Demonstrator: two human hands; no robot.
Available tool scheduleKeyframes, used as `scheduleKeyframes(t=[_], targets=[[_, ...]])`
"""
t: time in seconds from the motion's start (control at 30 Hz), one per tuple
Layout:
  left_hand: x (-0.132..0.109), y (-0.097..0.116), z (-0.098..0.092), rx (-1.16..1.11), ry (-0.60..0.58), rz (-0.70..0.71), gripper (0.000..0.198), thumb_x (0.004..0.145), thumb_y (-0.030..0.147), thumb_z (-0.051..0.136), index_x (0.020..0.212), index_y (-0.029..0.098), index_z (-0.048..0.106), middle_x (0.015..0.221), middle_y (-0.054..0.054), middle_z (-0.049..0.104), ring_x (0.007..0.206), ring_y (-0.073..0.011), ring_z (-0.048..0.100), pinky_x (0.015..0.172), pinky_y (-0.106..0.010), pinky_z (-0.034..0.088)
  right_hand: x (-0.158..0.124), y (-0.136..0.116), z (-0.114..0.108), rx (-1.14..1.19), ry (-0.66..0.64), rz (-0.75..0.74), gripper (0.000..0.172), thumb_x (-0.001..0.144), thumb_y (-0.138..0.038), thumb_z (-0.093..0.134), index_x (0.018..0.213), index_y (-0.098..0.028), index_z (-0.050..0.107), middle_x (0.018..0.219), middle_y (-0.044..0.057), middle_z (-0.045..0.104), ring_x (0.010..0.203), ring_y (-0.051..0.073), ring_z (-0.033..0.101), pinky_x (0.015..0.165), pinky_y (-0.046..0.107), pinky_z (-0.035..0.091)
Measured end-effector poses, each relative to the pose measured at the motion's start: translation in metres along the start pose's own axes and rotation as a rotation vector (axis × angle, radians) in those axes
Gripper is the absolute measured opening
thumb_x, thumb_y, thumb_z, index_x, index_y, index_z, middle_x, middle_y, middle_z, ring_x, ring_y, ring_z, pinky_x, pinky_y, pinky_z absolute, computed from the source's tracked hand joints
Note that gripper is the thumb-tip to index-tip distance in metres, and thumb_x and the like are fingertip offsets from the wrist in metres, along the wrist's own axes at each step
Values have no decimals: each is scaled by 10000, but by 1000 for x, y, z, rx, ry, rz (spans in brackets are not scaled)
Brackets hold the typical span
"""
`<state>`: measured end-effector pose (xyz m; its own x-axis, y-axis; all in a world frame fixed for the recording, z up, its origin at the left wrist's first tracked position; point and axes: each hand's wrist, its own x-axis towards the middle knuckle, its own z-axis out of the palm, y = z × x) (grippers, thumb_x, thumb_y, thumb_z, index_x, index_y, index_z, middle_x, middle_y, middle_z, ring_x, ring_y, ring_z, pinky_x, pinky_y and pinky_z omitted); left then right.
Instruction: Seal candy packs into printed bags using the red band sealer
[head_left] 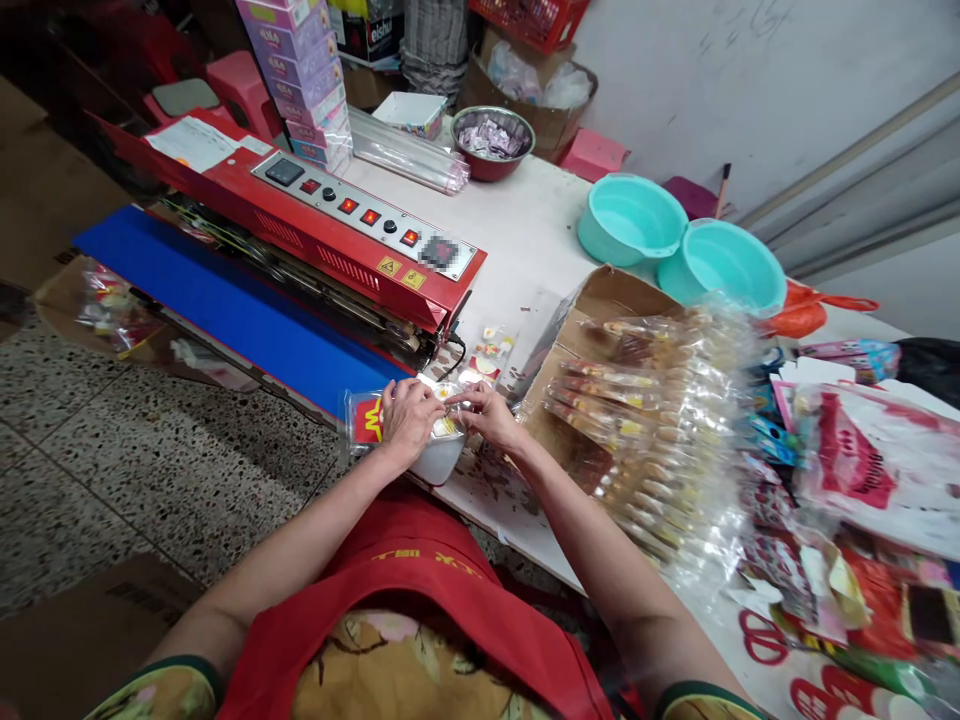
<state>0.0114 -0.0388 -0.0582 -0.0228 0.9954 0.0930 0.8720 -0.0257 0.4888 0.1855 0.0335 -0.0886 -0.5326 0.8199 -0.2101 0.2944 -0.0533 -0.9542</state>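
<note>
My left hand (409, 422) is closed on a clear plastic packet (367, 422) with a red card and a yellow letter showing inside. My right hand (486, 412) meets it from the other side, fingers pinched together close to the left fingertips; what they grip is too small to make out. Below both hands is a white plastic tub (439, 462) at the table's front edge, with small white and yellow pieces at its top. Flat printed pieces (491, 352) lie on the table just beyond the right hand.
A red sealing machine (337, 235) with a blue belt (225, 310) stands at left. To the right, a cardboard box (559, 345) holds rows of filled clear packets (660, 420). Behind are two turquoise basins (630, 225) and a metal bowl (493, 140) of sachets. Packaging (862, 460) clutters the far right.
</note>
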Motion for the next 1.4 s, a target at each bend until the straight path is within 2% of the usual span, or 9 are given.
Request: scheduleKeyframes(t=[0.2,0.33,0.5,0.67,0.8,0.93,1.2,1.3,1.4], targets=[[5,2,0,-8,5,-63,165,904,339,568,828,269,696,1006,-6,672,1119,-228,491,1093,-478,244,3,-10,-4,-37,-49,-7,381,685,-510,782,766,-156,666,915,47,439,693,138,468,463,221,455],[6,-14,-15,-120,-149,48,124,890,291,571,880,248,687,1075,-11,657,1124,-203,519,1089,-413,300,1,-17,-4,-36,-3,39,383,680,-516,770,725,-169,613,870,42,480,625,128,489,436,229,449],[-5,-28,-34,-9,-227,29,179,780,345,692,946,280,674,1357,-31,529,1317,-290,389,1134,-537,217,-3,-16,0,153,-15,171,463,611,-518,802,816,-214,520,657,-31,503,522,131,485,438,249,448],[-6,-20,-27,75,-246,10,227,774,373,711,968,276,643,1415,-44,501,1370,-310,330,1143,-609,133,1,-14,6,69,13,128,412,586,-414,786,811,-207,510,610,-64,462,495,109,434,430,219,372],[-3,-32,-29,38,-310,58,280,808,401,669,1063,293,626,1435,-44,485,1354,-288,359,1144,-604,133,4,-11,10,-51,92,107,280,597,-291,698,774,-201,501,632,-54,480,522,109,448,464,210,343],[-3,-43,-40,5,-382,81,309,789,408,681,1078,320,620,1438,-24,475,1342,-282,370,1128,-592,182,4,-7,11,-19,130,149,334,590,-359,732,777,-202,505,632,-47,500,528,120,458,466,216,334],[10,-7,-32,75,-339,-101,90,716,279,743,724,246,659,1280,-50,545,1242,-324,422,1062,-652,230,6,-8,8,100,82,156,518,531,-525,821,771,-199,499,541,-68,467,472,107,423,444,213,313],[14,-4,-33,100,-358,-41,97,719,310,745,728,246,672,1235,-61,557,1221,-324,432,1064,-649,232,5,-8,5,119,40,178,549,506,-524,837,788,-198,497,525,-76,469,464,106,429,446,210,326],[10,-14,-40,83,-407,83,122,746,356,720,814,264,679,1340,-49,521,1290,-320,392,1085,-648,205,4,-8,2,77,42,176,558,480,-498,854,782,-198,493,559,-70,497,482,112,461,457,214,348]])
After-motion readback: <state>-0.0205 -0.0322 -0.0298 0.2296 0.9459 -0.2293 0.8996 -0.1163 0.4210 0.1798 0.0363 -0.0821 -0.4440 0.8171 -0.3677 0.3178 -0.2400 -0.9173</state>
